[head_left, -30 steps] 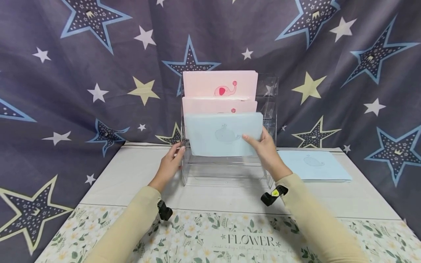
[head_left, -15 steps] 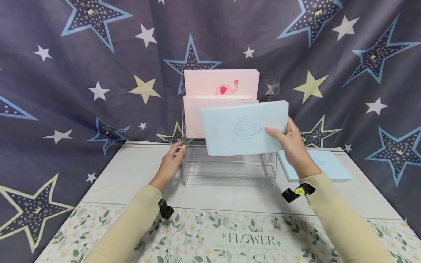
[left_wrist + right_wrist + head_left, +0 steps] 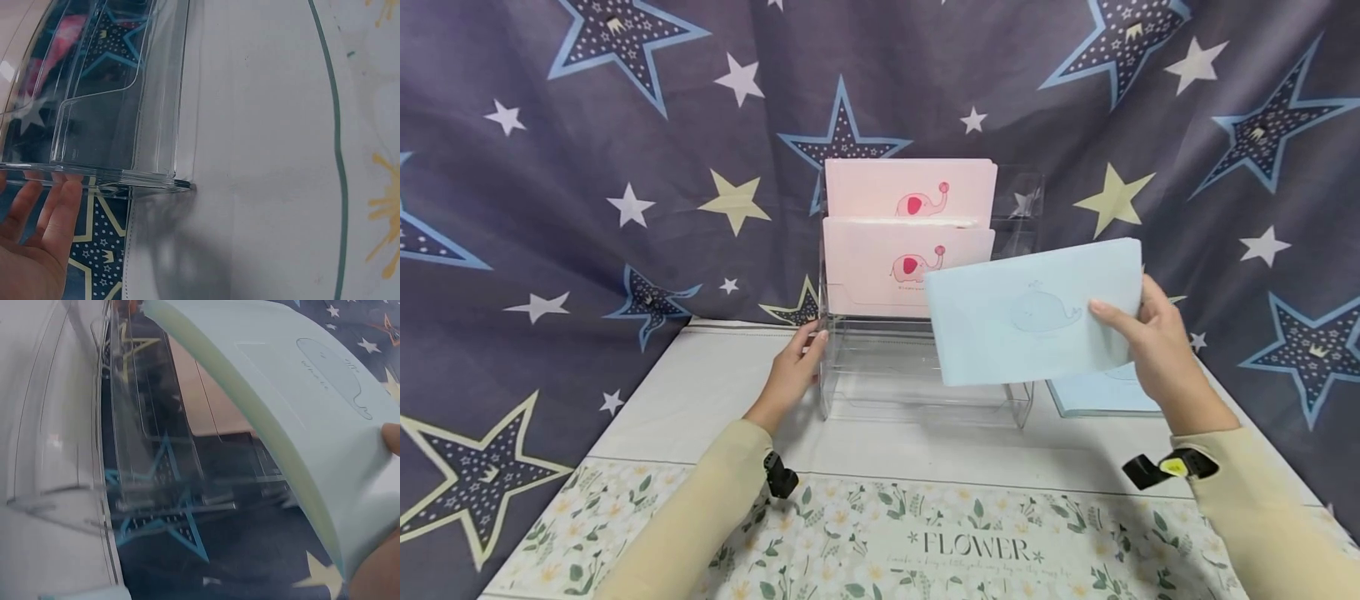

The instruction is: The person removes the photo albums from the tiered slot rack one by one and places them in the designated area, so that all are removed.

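My right hand (image 3: 1165, 354) grips the blue pad (image 3: 1033, 315) by its right end, thumb on the front near the whale's tail, fingers behind. The pad is held up off the bench (image 3: 700, 392), tilted, its left end lower; whether it is one piece or several together, I cannot tell. My left hand (image 3: 790, 371) touches the left wall of the clear rack (image 3: 910, 408), fingers fairly straight against the plastic; I take this as steadying.

The rack stands upright. Its top tier holds the upper pink pad (image 3: 865, 187), the tier below the lower pink pad (image 3: 865, 267), each with an elephant. From the head view the blue pad covers the lower one's right part. To the right of the rack, the blue pile (image 3: 1101, 393) lies flat on the bench, partly hidden behind the blue pad. The floral cloth (image 3: 820, 533) covers the near side; the star curtain (image 3: 662, 167) hangs at the far side.

I judge the step in hand to be shifting the blue pad between rack and pile, with the pile its likelier place. If so, the next move calls for clearing the rack's right wall, levelling the pad, then lowering it squarely onto the pile. The low left end could catch the rack, so a little lift first seems wise.
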Action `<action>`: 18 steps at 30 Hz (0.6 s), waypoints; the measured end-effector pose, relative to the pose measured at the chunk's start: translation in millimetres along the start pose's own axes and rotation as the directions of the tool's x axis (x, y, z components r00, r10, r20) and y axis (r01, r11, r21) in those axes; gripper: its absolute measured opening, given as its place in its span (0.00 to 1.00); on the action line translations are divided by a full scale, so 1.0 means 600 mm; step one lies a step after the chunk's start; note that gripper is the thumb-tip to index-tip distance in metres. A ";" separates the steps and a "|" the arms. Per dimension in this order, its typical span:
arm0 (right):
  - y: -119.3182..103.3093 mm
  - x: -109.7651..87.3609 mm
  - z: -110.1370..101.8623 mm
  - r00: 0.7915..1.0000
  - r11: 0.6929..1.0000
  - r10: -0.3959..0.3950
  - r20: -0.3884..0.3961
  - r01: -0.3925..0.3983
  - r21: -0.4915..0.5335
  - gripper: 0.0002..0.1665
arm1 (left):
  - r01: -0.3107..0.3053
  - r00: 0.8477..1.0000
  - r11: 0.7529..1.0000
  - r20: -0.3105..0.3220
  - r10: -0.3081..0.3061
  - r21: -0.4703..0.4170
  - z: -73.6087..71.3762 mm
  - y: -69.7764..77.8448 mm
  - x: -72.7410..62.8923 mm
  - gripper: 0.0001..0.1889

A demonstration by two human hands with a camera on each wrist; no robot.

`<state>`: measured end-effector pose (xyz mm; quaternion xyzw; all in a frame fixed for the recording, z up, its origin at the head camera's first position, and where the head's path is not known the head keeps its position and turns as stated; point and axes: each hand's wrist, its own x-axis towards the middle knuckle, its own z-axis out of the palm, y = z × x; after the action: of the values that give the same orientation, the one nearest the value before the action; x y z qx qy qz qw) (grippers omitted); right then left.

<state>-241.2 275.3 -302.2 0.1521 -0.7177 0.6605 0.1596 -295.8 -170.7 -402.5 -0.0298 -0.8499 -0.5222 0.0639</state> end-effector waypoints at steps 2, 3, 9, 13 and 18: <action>0.000 -0.008 -0.017 1.000 1.000 0.014 -0.011 -0.014 -0.008 0.28 | -0.002 1.000 1.000 0.001 0.002 0.001 0.000 -0.001 0.000 0.30; 0.000 -0.013 -0.026 0.999 1.000 0.025 -0.021 -0.025 -0.009 0.28 | -0.004 1.000 1.000 0.002 0.004 0.001 0.000 -0.001 0.000 0.30; -0.003 -0.037 -0.077 0.995 0.995 0.090 -0.043 -0.092 -0.046 0.24 | -0.010 1.000 1.000 0.003 0.010 0.005 -0.001 -0.001 0.000 0.31; -0.004 -0.048 -0.113 0.994 0.992 0.105 -0.026 -0.106 -0.061 0.22 | -0.010 1.000 1.000 0.000 0.010 0.002 -0.003 -0.002 0.000 0.31; 0.004 -0.065 -0.158 0.990 0.981 0.130 -0.049 -0.135 -0.140 0.21 | -0.004 1.000 1.000 0.009 0.004 -0.007 -0.001 -0.002 -0.001 0.32</action>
<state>-204.4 370.4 -313.8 0.0790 -0.7683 0.6195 0.1400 -295.1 -171.7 -403.3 -0.0342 -0.8482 -0.5251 0.0612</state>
